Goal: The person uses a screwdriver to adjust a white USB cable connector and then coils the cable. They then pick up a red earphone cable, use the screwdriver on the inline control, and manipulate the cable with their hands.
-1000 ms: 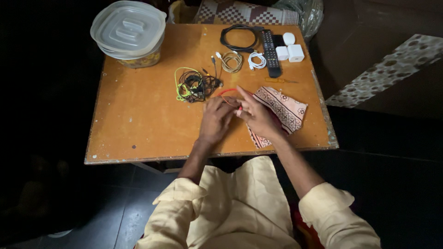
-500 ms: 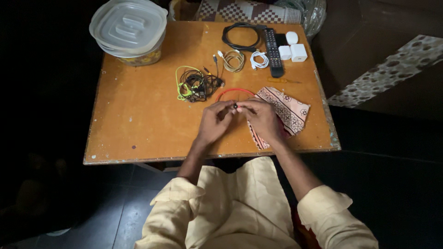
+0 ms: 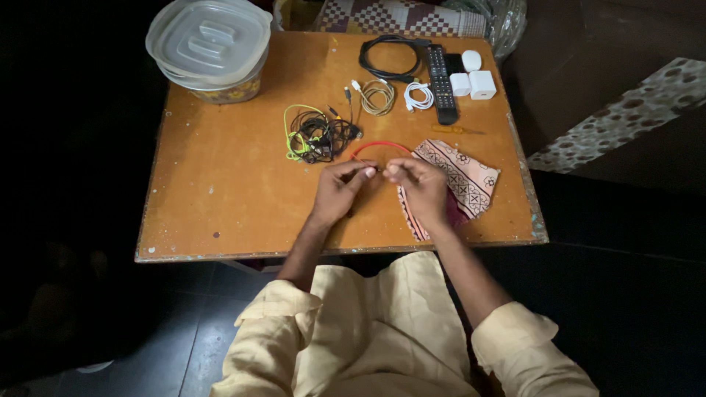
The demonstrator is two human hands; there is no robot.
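Both hands are pinching the ends of a red cable, the left hand and right hand closing fingertips together above the wooden table. The cable is arching away beside a tangled wire bundle and patterned cloth.

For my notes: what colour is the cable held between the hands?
Red; the cable arcs above both hands in the head view.
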